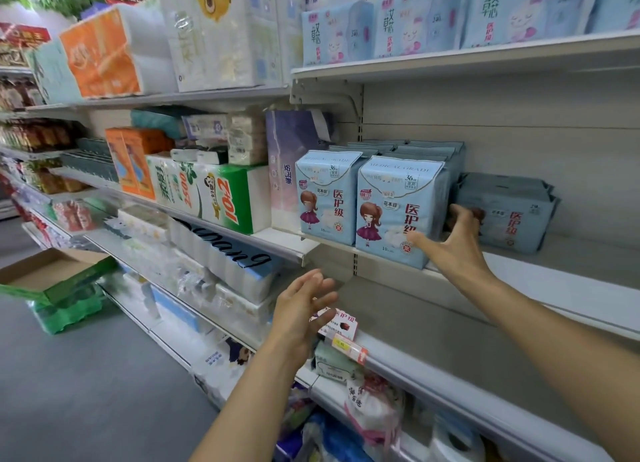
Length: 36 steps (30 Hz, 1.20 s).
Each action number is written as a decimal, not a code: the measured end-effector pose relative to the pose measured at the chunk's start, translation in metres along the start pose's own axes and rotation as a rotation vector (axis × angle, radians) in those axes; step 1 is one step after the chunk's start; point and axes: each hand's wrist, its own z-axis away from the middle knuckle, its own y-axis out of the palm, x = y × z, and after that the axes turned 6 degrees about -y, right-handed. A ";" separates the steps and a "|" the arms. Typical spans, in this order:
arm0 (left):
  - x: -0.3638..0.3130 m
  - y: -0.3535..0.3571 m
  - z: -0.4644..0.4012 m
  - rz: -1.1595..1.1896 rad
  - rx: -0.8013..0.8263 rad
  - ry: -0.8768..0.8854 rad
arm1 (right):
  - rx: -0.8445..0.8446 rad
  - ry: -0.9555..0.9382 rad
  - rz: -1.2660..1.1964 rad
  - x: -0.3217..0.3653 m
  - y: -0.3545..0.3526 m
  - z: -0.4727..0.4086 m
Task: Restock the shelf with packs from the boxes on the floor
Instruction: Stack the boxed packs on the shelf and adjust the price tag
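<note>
Packs point(396, 212) of soft blue film standing upright in two rows at the shelf point(554, 281) front, more filed behind, glossy and slightly pillowed, printed faces outward. Right hand point(457, 240) reaching to the right flank of the front pack, fingers spread, thumb across its lower corner, fingertips by the flat stack point(505, 212) lying just beside; gripping nothing firmly, as far as can be told. Left hand point(304, 305) hovering lower, fingers loose and apart, empty. Likely step: squaring the standing rows and closing the gap. Best done with a flat palm pushing low on the pack's side, since film this slippery buckles and topples if pressed near the crimped top. Bare painted metal to the right, smooth enough for sliding. Open cardboard box point(52, 274) far left on the floor, apparently on green wrapped bundles.
</note>
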 end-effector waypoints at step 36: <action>0.113 -0.339 -0.082 0.188 -0.584 -0.582 | 1.009 0.303 -0.013 -0.076 0.341 0.196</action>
